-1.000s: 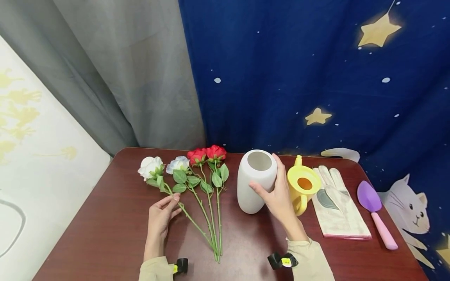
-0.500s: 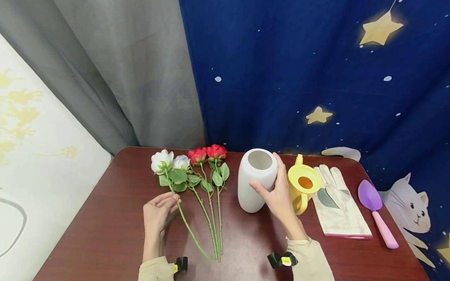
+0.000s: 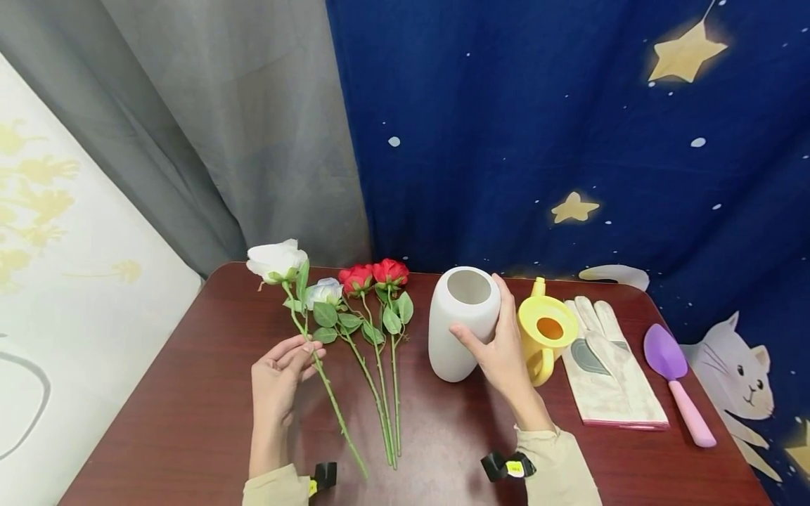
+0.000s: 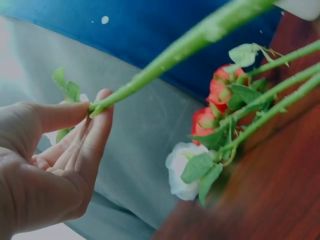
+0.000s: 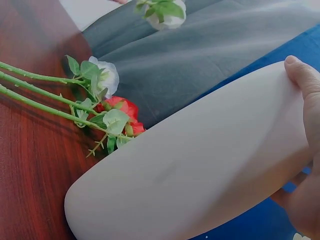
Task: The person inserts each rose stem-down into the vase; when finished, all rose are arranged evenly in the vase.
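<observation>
White rose [image 3: 276, 261] in left hand [image 3: 277, 374], now higher

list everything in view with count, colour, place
table: one, reddish brown, foreground
vase: one, white, on the table
watering can: one, yellow, right of the vase
gloves: likely two, cream, right of the watering can
trowel: one, purple and pink, right of the gloves
red roses: two, red, left of the vase
pale rose: one, bluish white, left of the red roses
white rose: one, white, raised left of the pale rose
curtains: two, grey left, starry blue right
white surface: one, white, far left
wrist devices: two, black, wrists
sleeves: two, beige, forearms
left hand: one, bare, pinching the white rose's stem
right hand: one, bare, around the vase
</observation>
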Action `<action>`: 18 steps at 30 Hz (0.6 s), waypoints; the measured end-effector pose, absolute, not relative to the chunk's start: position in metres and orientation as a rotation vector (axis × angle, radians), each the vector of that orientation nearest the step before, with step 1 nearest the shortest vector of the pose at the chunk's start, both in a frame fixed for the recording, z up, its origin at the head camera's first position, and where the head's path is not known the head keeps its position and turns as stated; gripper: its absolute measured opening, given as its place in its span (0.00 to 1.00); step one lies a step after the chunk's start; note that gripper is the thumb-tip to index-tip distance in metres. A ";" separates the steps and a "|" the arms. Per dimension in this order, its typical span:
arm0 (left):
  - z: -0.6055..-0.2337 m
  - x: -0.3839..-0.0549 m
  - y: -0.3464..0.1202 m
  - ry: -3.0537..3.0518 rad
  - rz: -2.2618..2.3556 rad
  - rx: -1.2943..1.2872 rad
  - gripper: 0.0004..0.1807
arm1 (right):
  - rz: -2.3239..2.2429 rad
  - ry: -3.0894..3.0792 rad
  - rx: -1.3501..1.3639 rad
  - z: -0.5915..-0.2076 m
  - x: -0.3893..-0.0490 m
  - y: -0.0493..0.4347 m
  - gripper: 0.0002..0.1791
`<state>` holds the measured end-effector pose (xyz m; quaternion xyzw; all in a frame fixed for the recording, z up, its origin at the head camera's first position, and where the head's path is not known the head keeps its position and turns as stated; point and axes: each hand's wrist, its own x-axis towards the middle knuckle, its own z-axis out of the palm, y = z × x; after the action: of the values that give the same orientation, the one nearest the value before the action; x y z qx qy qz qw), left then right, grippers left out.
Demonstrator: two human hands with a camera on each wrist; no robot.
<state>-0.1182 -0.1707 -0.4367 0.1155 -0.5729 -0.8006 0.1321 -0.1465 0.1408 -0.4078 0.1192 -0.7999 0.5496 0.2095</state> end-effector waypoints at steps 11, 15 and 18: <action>-0.410 -0.113 -0.168 -1.050 -2.454 0.204 0.07 | 1.582 -2.262 0.282 -0.403 -0.145 0.138 0.52; -0.397 -0.115 -0.169 -0.795 -2.508 0.148 0.08 | 1.592 -2.254 0.272 -0.403 -0.145 0.138 0.52; -0.383 -0.118 -0.167 -0.664 -2.532 0.126 0.08 | 1.576 -2.250 0.283 -0.405 -0.145 0.140 0.52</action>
<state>-0.1178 -0.1668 -0.3834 0.0466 -0.2448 -0.9336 0.2576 -0.1448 0.1396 -0.4048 0.1006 -0.8002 0.5603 0.1888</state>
